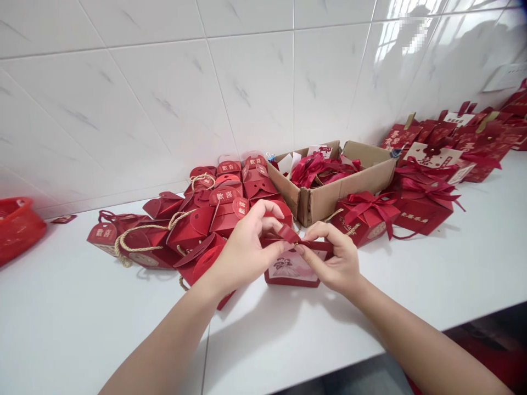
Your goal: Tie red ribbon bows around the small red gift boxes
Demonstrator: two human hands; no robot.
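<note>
A small red gift box (291, 283) with a pale pink picture panel stands upright on the white table in front of me. Over its top edge a red strap (290, 233) loops up, and a tiny gold stud shows at its base. My left hand (252, 241) is closed, thumb and fingers pinching the strap from the left. From the right, my right hand (335, 257) pinches the same spot, thumb tip by the stud. Both hands partly cover the box's top. Close to my left forearm lie several red boxes (193, 227), some with twisted cord handles.
Behind the hands sits an open cardboard box (325, 198) full of red ribbons. Bow-tied red boxes (424, 206) stand to the right, and red gift bags (488, 142) line the wall (255, 88). A red plastic basket (20, 230) is at the far left of the table (99, 323).
</note>
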